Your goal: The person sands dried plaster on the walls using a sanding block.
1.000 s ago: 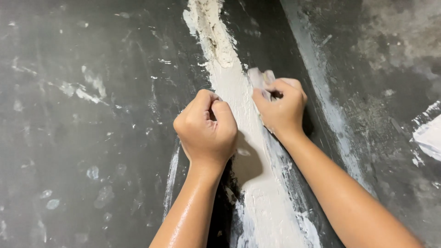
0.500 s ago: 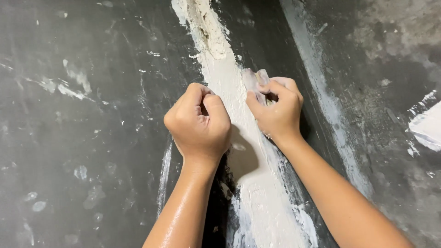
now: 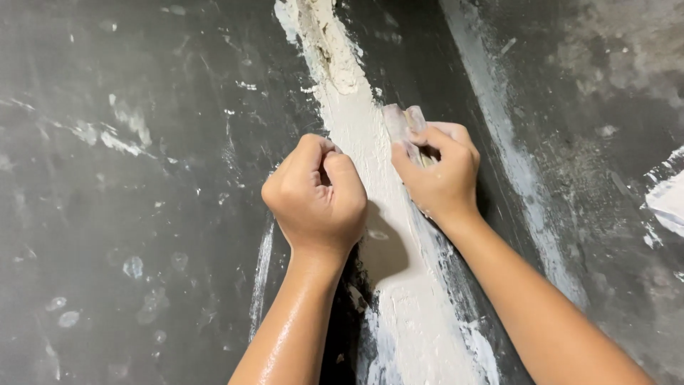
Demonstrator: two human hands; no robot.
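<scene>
Scraper [image 3: 403,127], small and smeared with white filler, sits pinched in the right hand [image 3: 438,175], blade flat on the white filler strip [image 3: 370,164] running up the dark grey wall [image 3: 142,214]. Right fingers clench round it. Left hand [image 3: 317,196] is a closed fist just beside it, on the strip's left edge; whether it holds anything cannot be told. Rough lumpy filler lies above the blade.

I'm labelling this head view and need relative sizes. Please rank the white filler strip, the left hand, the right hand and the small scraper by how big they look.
1. White filler strip, largest; it runs top to bottom.
2. Left hand and right hand: look alike, so unranked.
3. Scraper, smallest, though the right hand hides part of it.
</scene>
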